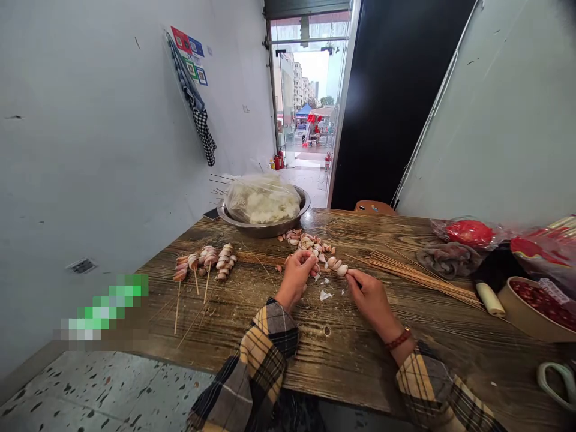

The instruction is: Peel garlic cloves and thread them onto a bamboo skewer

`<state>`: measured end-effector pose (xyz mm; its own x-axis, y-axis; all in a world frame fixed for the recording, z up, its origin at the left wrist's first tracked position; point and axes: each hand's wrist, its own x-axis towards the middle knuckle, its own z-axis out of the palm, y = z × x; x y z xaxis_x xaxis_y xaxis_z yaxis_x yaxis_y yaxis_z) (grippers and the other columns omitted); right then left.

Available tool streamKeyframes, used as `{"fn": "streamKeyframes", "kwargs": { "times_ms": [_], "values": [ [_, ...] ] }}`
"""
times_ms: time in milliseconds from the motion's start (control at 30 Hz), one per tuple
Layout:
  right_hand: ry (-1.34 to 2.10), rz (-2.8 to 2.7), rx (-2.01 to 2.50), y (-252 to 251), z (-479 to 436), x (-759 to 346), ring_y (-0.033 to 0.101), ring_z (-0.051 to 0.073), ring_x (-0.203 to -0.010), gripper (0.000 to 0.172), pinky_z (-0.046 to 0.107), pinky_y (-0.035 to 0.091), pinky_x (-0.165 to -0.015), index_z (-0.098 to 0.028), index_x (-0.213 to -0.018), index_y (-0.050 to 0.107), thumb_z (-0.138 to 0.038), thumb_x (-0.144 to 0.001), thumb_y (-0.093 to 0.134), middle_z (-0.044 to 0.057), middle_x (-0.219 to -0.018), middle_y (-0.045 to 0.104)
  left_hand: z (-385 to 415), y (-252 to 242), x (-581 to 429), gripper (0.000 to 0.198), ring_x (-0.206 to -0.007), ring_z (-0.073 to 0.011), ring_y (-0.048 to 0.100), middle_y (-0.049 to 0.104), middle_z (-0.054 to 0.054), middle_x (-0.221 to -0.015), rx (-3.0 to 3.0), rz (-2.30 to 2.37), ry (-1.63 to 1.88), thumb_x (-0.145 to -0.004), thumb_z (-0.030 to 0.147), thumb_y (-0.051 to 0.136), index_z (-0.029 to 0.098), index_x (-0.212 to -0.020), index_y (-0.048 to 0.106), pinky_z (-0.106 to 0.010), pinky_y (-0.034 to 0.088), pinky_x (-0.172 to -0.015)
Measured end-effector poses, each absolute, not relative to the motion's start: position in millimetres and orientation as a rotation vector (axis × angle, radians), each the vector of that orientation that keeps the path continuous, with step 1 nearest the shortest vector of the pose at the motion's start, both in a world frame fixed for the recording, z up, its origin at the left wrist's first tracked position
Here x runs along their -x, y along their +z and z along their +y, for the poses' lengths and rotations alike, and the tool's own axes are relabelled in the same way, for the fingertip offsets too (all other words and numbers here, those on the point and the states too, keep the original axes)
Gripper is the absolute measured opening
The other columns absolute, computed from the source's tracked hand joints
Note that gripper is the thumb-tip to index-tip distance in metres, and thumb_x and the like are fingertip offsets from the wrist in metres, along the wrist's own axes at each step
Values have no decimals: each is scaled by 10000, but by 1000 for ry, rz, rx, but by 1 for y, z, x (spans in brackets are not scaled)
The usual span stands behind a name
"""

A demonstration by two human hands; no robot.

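Note:
My right hand (371,300) is closed around the end of a skewer of garlic cloves (337,266), whose pale cloves point toward my left hand. My left hand (297,279) has its thumb and fingers pinched together, apparently on a garlic clove; the fingers partly hide it. Just beyond my hands is a pile of loose garlic cloves (310,242) with pinkish skins. Bits of white garlic skin (326,294) lie between the hands. To the left, several finished garlic skewers (209,257) rest on the wooden table (333,354), sticks toward me.
A metal basin (261,230) holds a plastic bag (265,198) of pale food at the table's far edge. Bare bamboo skewers (418,277) lie right of my hands. Farther right are a grey cloth (449,259), a tub of red pieces (517,315) and scissors (557,384).

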<state>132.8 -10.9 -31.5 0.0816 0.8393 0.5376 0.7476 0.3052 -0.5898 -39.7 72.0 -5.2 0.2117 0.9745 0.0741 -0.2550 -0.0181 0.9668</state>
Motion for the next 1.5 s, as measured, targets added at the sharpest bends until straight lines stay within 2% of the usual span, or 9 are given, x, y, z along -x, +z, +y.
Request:
{"fn": "streamKeyframes", "kwargs": {
  "times_ms": [100,300,433,633,967,1133,1267,1367,1500],
  "values": [
    [113,-1677,1453,-32,-11,-133,678,227,-867,312,335,510,-775,-203,-987,685,-344,-947,410,83,-973,733,71,-3,40,324,-512,-85,561,632,3,-682,-1006,787,1187,-657,289,731,142,-911,596,-197,436,-496],
    [107,-1686,1458,-33,-10,-133,680,224,-847,306,329,511,-754,-199,-975,685,-334,-946,412,81,-964,729,71,-3,39,345,-633,-92,627,646,-7,-717,-931,695,1150,-545,226,829,114,-804,630,-219,518,-670],
    [116,-1694,1451,-32,-11,-133,675,220,-839,302,324,506,-754,-197,-961,682,-328,-947,410,78,-947,727,70,-2,39,369,-623,-105,639,653,-19,-717,-947,701,1136,-567,295,832,116,-807,616,-221,526,-636],
    [125,-1686,1446,-32,-10,-133,674,217,-805,298,319,504,-731,-201,-966,681,-328,-944,412,70,-922,729,68,0,42,391,-458,-74,548,609,2,-621,-1035,717,1090,-673,453,734,124,-839,602,-166,401,-411],
    [132,-1693,1432,-35,-9,-134,674,225,-826,303,332,510,-751,-213,-967,683,-342,-947,410,81,-950,730,72,-3,44,367,-380,-39,454,591,4,-559,-973,815,1139,-718,478,683,128,-780,590,-141,247,-344],
    [122,-1701,1445,-34,-10,-134,680,222,-844,300,323,509,-753,-204,-971,679,-336,-950,411,77,-956,730,76,-5,46,285,-521,-50,552,666,-56,-716,-822,707,1155,-704,301,746,92,-868,643,-134,377,-443],
    [118,-1701,1453,-30,-12,-133,681,221,-846,310,318,509,-749,-198,-974,683,-340,-950,408,79,-950,732,77,-3,46,137,-615,-74,607,679,-69,-765,-702,651,1156,-735,150,705,86,-849,663,-177,500,-602],
    [113,-1697,1456,-28,-14,-132,680,225,-868,310,324,509,-761,-199,-992,687,-341,-945,416,76,-971,732,77,-2,46,91,-693,-97,644,689,-86,-809,-638,652,1165,-750,96,673,81,-839,666,-199,527,-701],
    [118,-1730,1452,-28,-15,-131,680,224,-867,305,324,507,-755,-208,-975,693,-345,-945,423,73,-983,734,78,-4,47,107,-742,-126,667,695,-96,-822,-630,645,1160,-784,100,634,89,-888,656,-242,540,-759]
  ]
}}
